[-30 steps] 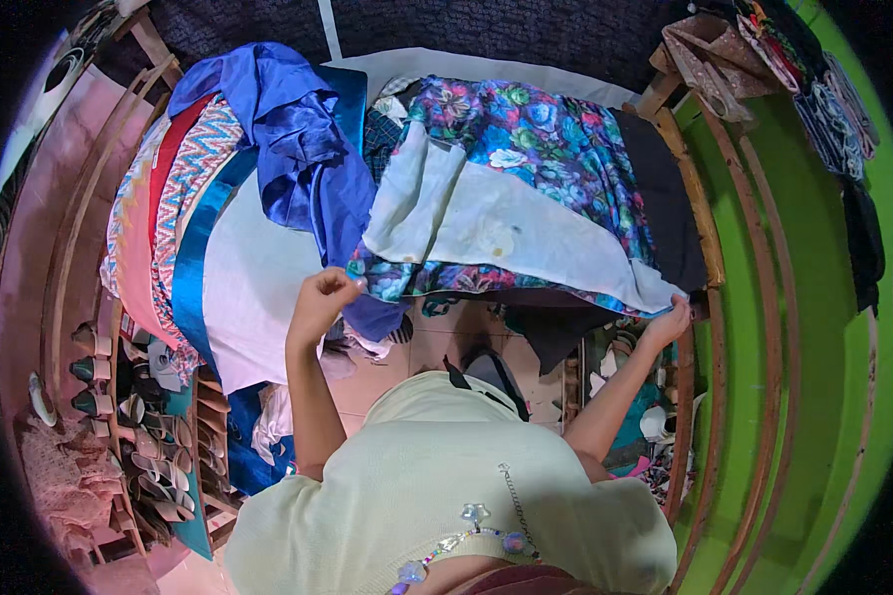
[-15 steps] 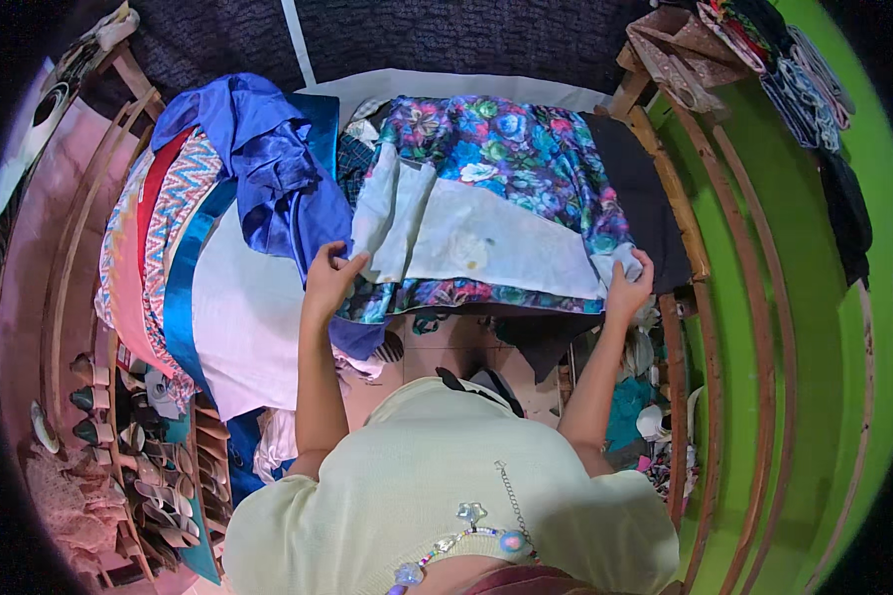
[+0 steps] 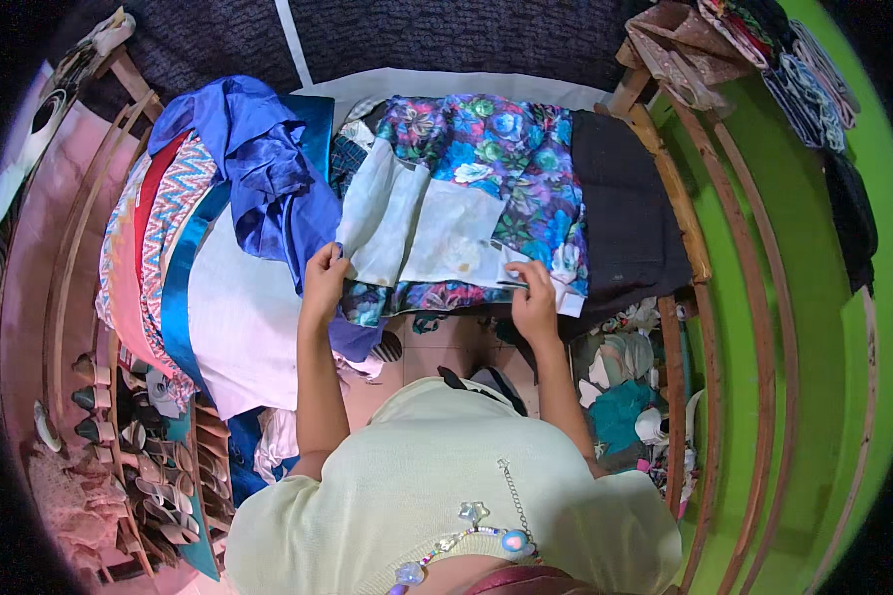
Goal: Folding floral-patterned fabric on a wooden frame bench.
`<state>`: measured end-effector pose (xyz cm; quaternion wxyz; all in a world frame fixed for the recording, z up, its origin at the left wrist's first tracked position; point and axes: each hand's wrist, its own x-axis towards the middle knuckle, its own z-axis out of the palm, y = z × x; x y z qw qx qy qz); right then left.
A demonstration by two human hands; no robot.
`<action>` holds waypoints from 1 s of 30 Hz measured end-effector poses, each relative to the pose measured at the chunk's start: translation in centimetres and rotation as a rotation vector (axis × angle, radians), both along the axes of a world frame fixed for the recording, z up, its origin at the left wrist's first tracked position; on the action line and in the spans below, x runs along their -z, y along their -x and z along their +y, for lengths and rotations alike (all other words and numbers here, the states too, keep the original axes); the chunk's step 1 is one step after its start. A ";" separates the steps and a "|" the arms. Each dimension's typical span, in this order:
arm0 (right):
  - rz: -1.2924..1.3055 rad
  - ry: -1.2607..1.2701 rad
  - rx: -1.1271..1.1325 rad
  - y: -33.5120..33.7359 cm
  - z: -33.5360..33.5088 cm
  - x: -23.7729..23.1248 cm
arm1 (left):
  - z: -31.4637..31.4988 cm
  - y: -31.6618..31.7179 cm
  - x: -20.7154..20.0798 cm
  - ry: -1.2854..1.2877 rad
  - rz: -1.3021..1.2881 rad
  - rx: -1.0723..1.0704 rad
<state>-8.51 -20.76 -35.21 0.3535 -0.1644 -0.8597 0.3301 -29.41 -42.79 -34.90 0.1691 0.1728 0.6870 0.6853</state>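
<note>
A floral cloth (image 3: 531, 149) in blue, purple and pink is spread in front of me, with a pale, lightly stained piece of fabric (image 3: 446, 233) lying over its near part. My left hand (image 3: 324, 283) is closed on the left edge of the pale fabric, beside a folded-over flap. With my right hand (image 3: 534, 302) I pinch the pale fabric's right edge, which is turned inward over the floral print. Whether the pale part is a lining or a separate piece, I cannot tell.
Left of the floral cloth lie a shiny blue cloth (image 3: 238, 129), a white cloth (image 3: 233, 307) and a zigzag-patterned cloth (image 3: 193, 169). Black fabric (image 3: 625, 188) covers the surface at right. Wooden rails (image 3: 739, 297) run along both sides. Shoes (image 3: 164, 486) stand on a rack at lower left.
My right hand has moved left, carrying the pale fabric's right edge inward. More black fabric shows at right. My left hand has shifted slightly left, still holding its edge.
</note>
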 end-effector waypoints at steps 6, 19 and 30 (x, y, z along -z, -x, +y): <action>-0.079 -0.125 0.274 -1.4 3.9 -1.2 | -0.3 -0.4 -0.2 0.060 -0.018 -0.074; -0.125 -0.009 0.680 -5.9 15.7 -2.2 | 0.2 -0.4 0.8 0.024 0.017 -0.184; 0.124 -0.458 0.791 1.4 16.7 -4.6 | 0.7 -2.7 1.8 0.224 0.076 -0.185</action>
